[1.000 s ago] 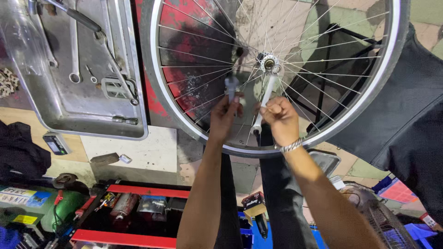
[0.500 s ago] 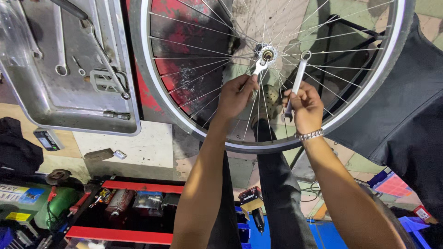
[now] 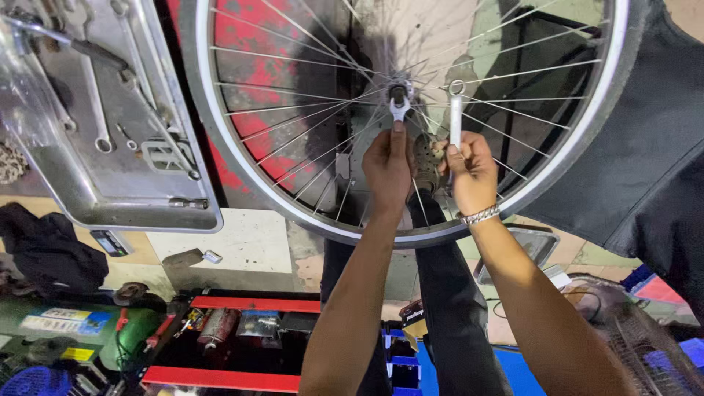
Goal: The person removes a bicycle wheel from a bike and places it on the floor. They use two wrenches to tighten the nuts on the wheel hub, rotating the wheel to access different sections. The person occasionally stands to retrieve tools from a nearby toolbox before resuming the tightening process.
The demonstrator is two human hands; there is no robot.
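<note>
both hands (image 3: 389,165) hold spanners (image 3: 455,110) amid wheel spokes (image 3: 293,132), metal tray (image 3: 110,183) beside

The top of the wheel (image 3: 249,191) runs off the upper edge, so its rim shows only in part. The left hand (image 3: 389,165) covers the shaft of the spanner (image 3: 398,110) at the hub; only the head shows. The right hand (image 3: 471,172) hides the lower end of the ring spanner (image 3: 455,110). The metal tray (image 3: 132,205) is cut off at the left and top.

spokes (image 3: 308,125) crowd hub (image 3: 398,93), narrow gaps
</note>
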